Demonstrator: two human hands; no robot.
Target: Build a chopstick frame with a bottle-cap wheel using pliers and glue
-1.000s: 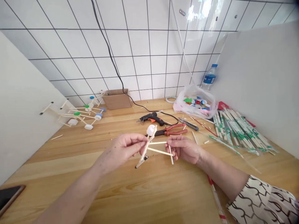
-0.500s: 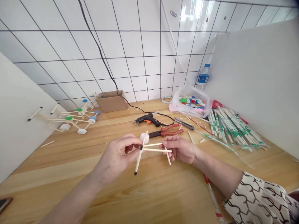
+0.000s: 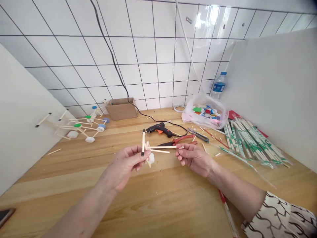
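Note:
My left hand is closed around one end of a small frame of pale wooden sticks. A crossbar with black tips stands nearly upright at the fingertips, and a white bottle cap shows just below them. Two long sticks of the frame reach toward my right hand. Its thumb and fingers pinch a wooden stick, of which only a short part shows, close by the frame's free ends. Whether the two touch I cannot tell.
Beyond the hands lie a black glue gun, red-handled pliers and a utility knife. Wrapped chopsticks and a bag of bottle caps are right. Stick-and-cap models stand left, beside a cardboard box.
My left hand has turned the frame, so its black-tipped crossbar has swung upward and the white cap now hangs below. The stick in my right hand has tilted from pointing down to nearly level.

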